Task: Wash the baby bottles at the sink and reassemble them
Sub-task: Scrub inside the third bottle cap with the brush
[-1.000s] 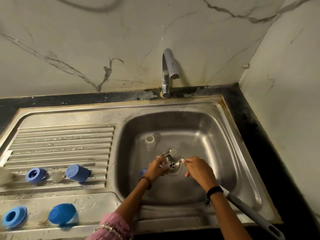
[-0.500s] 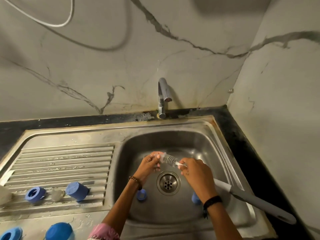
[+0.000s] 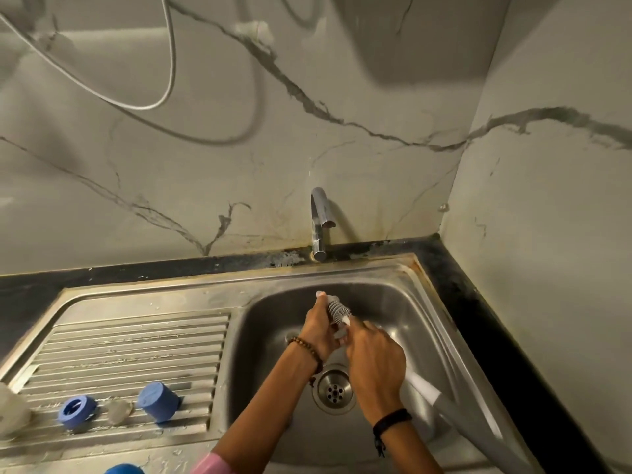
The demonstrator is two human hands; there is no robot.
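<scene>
- Your left hand (image 3: 321,331) is raised over the sink (image 3: 403,302), above the drain (image 3: 334,391) and in front of the tap (image 3: 319,222); its fingers curl around a small pale part, probably a teat or narrow bottle piece, though it is too hidden to name for sure.
- Your right hand (image 3: 374,367) has its grip closed on the bottle brush (image 3: 337,311) partway down the stem, with the ribbed head pressed against that small part and the long grey handle trailing away from the drain toward the sink's near right corner.
- The tap shows no water running.
- To the left of the drain, on the ribbed draining board (image 3: 136,354), a blue ring (image 3: 77,410), a clear teat (image 3: 118,410) and a blue cap (image 3: 158,401) lie in a row; a clear piece sits at the far left edge and another blue piece peeks in at the bottom edge.
- Expect the small part to be light, soft and slick when wet: pinch it at its thicker base, not the tip, and hold firmly enough that the brush cannot twist it free.
- The rings and caps look rigid and light; take them by the outer wall.
- The brush head is flexible, so gripping close to the head gives you better control than the far handle.
- Work low over the drain so a slip lands in the sink.
</scene>
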